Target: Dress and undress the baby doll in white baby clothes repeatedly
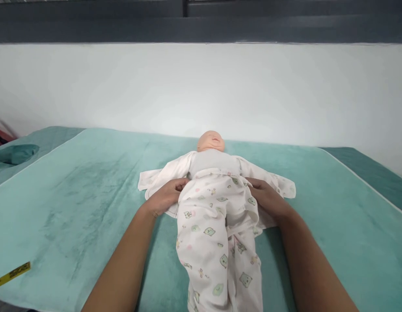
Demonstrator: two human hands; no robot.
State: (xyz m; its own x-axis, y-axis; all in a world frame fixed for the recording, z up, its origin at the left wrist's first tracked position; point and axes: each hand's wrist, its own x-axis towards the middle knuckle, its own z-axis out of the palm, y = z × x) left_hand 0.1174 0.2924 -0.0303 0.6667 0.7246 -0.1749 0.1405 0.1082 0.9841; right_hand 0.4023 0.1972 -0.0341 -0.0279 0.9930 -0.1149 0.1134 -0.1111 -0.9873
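Note:
A baby doll [211, 141] lies on its back, its head toward the wall. Printed white baby trousers [207, 208] with green animal faces cover its legs up to the waist. A white long-sleeved top [174, 172] is spread open on both sides, leaving the grey cloth torso [212, 159] bare. My left hand [170, 193] is closed at the left side of the waistband, fingertips partly hidden by cloth. On the opposite side, my right hand [267, 197] grips the trousers near the hip, its fingers partly tucked behind the fabric.
The doll rests on a teal cloth [90, 195] over a padded bed. A white wall [201, 86] rises behind the far edge. A yellow strip with dark markings [12, 275] lies at the lower left. An oval opening [15, 154] shows at the bed's left end.

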